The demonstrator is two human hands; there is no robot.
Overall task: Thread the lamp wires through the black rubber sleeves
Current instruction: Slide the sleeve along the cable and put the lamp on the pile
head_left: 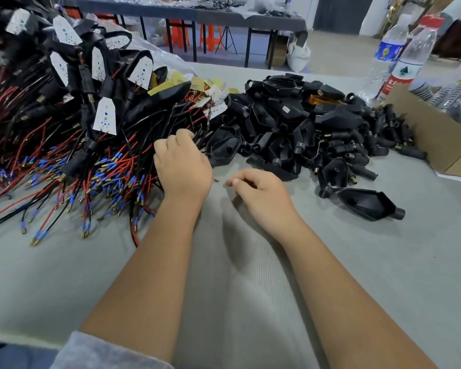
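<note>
My left hand's (pixel 182 166) fingertips are buried in the wire pile (pixel 96 166), so whether they hold a wire is hidden, and that pile runs off the left edge.

Bare table mat (pixel 250 275) lies open between the wire heap (pixel 72 166) and black housing pile (pixel 298 123).

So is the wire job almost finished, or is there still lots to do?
Lots left. Done: the far-left heap of lamp boards already wearing black housings. In hand: the left hand reaches into the loose wires, the grip hidden; the right hand holds nothing. Left: the big pile of empty black parts.
</note>
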